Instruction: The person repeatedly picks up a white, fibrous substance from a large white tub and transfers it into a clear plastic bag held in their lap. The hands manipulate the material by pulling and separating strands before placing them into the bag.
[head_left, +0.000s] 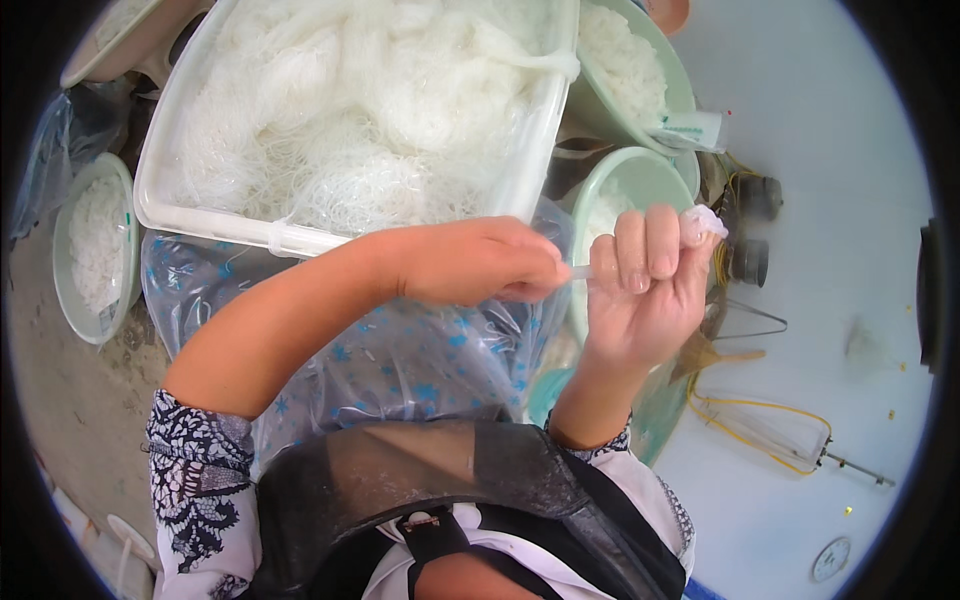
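My left hand (495, 259) reaches across from the left, its fingers closed on one end of a short translucent white strand (580, 272). The strand runs to my right hand (645, 277), which is raised with its fingers curled around the other end. A wet-looking whitish wad (703, 221) shows at the thumb and index finger of my right hand. Beyond my hands, a large white plastic tub (206, 223) holds a tangled mass of fine white strands (360, 112). What lies inside my curled fingers is hidden.
Green basins with white material stand at the left (133, 247), upper right (679, 71) and behind my right hand (637, 161). Clear plastic sheeting with blue flowers (420, 352) hangs before me. Along the right wall are a broom (697, 356), a yellow cord (765, 405) and a clock (831, 559).
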